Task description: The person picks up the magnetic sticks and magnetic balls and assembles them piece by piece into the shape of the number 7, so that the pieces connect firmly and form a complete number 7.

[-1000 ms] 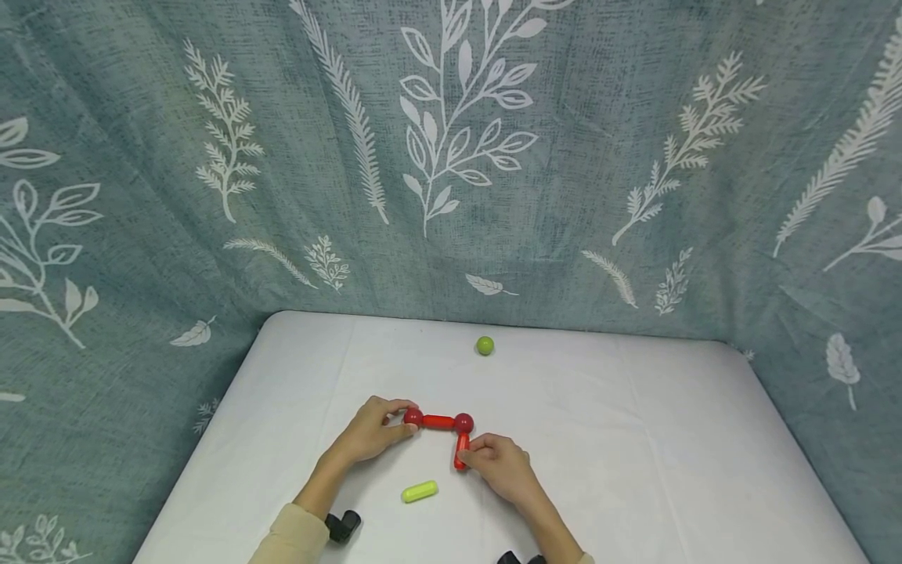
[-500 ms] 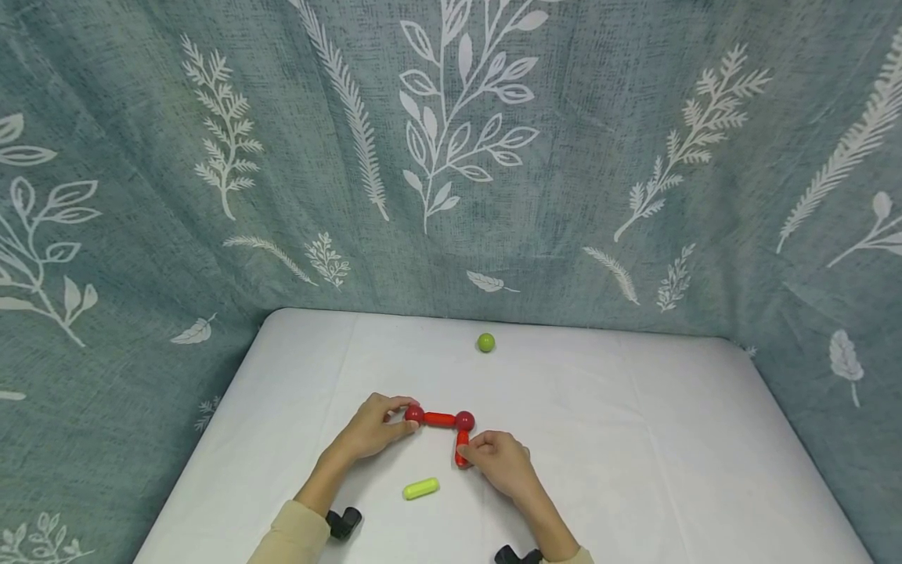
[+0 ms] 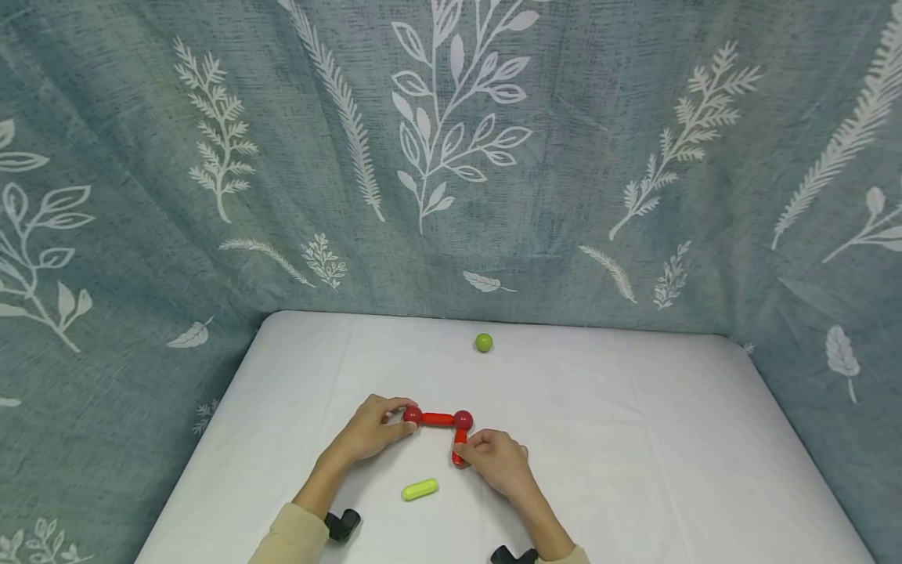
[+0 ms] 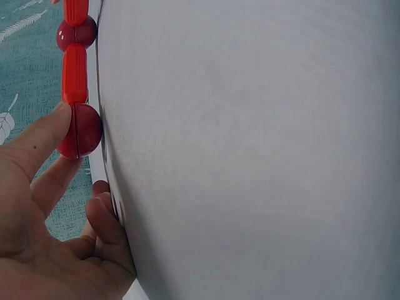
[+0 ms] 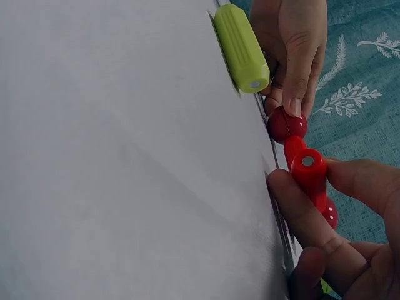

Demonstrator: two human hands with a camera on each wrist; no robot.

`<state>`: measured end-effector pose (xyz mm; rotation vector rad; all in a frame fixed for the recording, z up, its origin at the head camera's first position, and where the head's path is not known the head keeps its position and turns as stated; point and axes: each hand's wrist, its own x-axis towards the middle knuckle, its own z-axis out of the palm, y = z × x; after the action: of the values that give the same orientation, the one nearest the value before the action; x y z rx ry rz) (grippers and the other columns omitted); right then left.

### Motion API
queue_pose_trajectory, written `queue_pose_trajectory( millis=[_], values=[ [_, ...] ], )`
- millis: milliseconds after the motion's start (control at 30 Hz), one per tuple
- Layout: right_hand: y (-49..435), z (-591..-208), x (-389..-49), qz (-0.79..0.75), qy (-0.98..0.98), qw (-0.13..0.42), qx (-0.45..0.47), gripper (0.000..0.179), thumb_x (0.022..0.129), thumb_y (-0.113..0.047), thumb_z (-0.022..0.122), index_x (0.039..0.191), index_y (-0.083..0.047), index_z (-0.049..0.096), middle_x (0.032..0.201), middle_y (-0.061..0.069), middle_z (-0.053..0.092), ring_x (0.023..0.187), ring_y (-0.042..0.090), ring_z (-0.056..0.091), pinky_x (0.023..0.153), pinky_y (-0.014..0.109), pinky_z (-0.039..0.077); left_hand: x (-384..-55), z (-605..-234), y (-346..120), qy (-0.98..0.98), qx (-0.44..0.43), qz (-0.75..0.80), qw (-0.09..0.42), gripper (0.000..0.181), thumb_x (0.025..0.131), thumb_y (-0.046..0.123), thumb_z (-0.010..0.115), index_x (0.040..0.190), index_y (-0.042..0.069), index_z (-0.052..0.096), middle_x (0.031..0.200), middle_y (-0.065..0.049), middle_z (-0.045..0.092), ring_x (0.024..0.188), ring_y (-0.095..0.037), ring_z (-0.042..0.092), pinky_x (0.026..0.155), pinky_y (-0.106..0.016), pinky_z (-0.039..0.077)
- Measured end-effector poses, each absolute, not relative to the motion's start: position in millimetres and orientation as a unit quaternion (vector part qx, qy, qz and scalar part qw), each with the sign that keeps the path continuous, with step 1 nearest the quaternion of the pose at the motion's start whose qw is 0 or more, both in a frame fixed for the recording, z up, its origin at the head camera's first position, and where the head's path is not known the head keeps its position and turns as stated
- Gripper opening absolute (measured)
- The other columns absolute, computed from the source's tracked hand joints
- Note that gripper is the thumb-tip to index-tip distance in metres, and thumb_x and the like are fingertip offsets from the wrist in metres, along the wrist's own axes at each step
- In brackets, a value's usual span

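Two red balls and two red rods are joined in an L shape on the white table. My left hand (image 3: 372,428) pinches the left red ball (image 4: 81,131) between thumb and fingertips. From that ball a red rod (image 3: 438,420) runs right to the corner ball (image 3: 463,421). A second red rod (image 5: 309,172) leads from the corner toward me, and my right hand (image 3: 499,460) grips it between thumb and index finger. Its free end shows a small silvery disc in the right wrist view. Fingertips partly cover both held pieces.
A yellow-green rod (image 3: 420,489) lies on the table (image 3: 634,454) nearer to me, between the forearms. Toward the back edge sits a green ball (image 3: 483,343). Black wrist devices (image 3: 343,525) show at both wrists. A patterned teal curtain (image 3: 451,258) hangs behind the table.
Both hands keep their hold on the red pieces, with hardly any movement. The head view has shifted very slightly.
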<state>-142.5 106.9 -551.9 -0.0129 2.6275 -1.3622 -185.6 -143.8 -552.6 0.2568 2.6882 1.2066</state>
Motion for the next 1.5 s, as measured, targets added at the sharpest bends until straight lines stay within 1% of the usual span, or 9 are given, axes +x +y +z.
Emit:
queue_pose_trajectory(
  millis=[100,300,767,967,1133,1300,1500],
  values=[
    [104.9,-553.2,-143.5,-0.458,0.885,0.085,-0.007,0.024,0.088,-0.038,0.074,0.082,-0.015,0.071,0.066,-0.012,0.068,0.065,0.012,0.055,0.086,0.052,0.026,-185.5,-552.6,-144.4,0.904,0.088,0.408,0.09,0.035,0.089,0.031,0.078,0.122,0.024,0.072,0.112,-0.007,0.056,0.094,-0.022,0.049,0.072,-0.037,0.045],
    [101.8,-554.9,-144.5,-0.456,0.887,0.072,-0.011,0.025,0.088,-0.039,0.074,0.08,-0.015,0.07,0.063,-0.013,0.066,0.063,0.012,0.054,0.081,0.049,0.026,-185.6,-552.8,-145.5,0.901,0.088,0.414,0.089,0.035,0.089,0.031,0.078,0.122,0.025,0.072,0.113,-0.007,0.056,0.094,-0.022,0.049,0.072,-0.037,0.045],
    [96.8,-555.0,-144.0,-0.454,0.889,0.061,-0.016,0.022,0.088,-0.037,0.074,0.08,-0.017,0.071,0.061,-0.016,0.066,0.066,0.009,0.056,0.077,0.047,0.024,-184.6,-553.5,-145.4,0.902,0.089,0.413,0.088,0.035,0.089,0.032,0.078,0.122,0.023,0.072,0.114,-0.008,0.057,0.093,-0.023,0.049,0.071,-0.037,0.045],
    [95.1,-555.6,-143.4,-0.45,0.891,0.055,-0.017,0.021,0.088,-0.036,0.074,0.08,-0.017,0.071,0.06,-0.017,0.065,0.066,0.008,0.056,0.075,0.046,0.024,-183.4,-551.7,-143.6,0.901,0.089,0.416,0.088,0.035,0.089,0.03,0.078,0.122,0.022,0.072,0.114,-0.008,0.057,0.094,-0.023,0.049,0.07,-0.037,0.045],
    [95.5,-555.9,-142.9,-0.449,0.892,0.052,-0.016,0.021,0.088,-0.036,0.074,0.08,-0.016,0.071,0.06,-0.017,0.065,0.066,0.008,0.056,0.075,0.046,0.024,-182.7,-551.3,-142.3,0.903,0.085,0.413,0.088,0.035,0.089,0.03,0.078,0.122,0.023,0.072,0.112,-0.007,0.056,0.093,-0.023,0.049,0.069,-0.036,0.044],
    [96.3,-557.4,-143.0,-0.449,0.892,0.052,-0.012,0.022,0.089,-0.037,0.074,0.08,-0.016,0.072,0.061,-0.016,0.066,0.067,0.008,0.056,0.075,0.046,0.025,-181.9,-549.5,-140.0,0.902,0.081,0.415,0.09,0.035,0.088,0.03,0.078,0.122,0.022,0.072,0.109,-0.008,0.056,0.092,-0.024,0.048,0.067,-0.036,0.044],
    [96.0,-558.8,-144.4,-0.45,0.892,0.049,-0.011,0.023,0.09,-0.038,0.072,0.078,-0.018,0.072,0.061,-0.017,0.066,0.066,0.008,0.056,0.076,0.046,0.024,-181.0,-547.8,-139.1,0.908,0.076,0.405,0.082,0.036,0.088,0.031,0.078,0.123,0.021,0.072,0.109,-0.008,0.056,0.093,-0.023,0.05,0.068,-0.036,0.044]
  ],
)
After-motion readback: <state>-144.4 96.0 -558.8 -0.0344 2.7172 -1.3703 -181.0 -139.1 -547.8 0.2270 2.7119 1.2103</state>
